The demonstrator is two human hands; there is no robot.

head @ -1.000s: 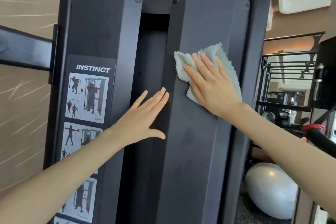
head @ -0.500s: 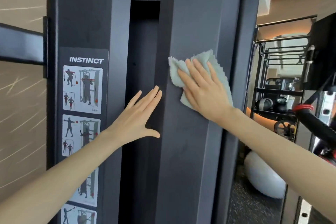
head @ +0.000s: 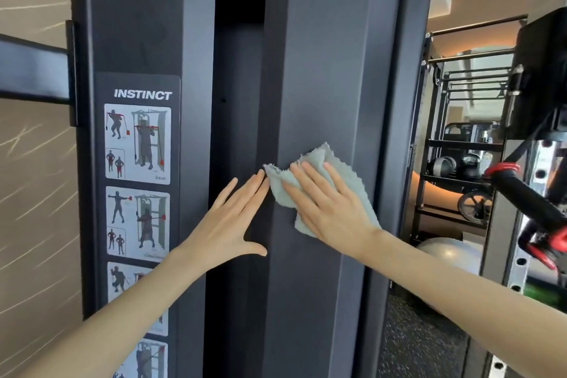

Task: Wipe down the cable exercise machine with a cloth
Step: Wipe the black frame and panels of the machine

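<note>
Two hands on cable machine [head: 414, 132]: right hand [head: 331, 209], fingers straight, presses pale cloth [head: 356, 187] flat against right column [head: 322, 70], mid-height; left hand [head: 225, 225], flat and empty, braces column edge. Wiping underway; left column [head: 147, 24] likely outstanding.

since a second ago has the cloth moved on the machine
Yes. The cloth, pressed under the right hand, has slid down the panel: it was level with the INSTINCT label, now it sits well below it.
</note>
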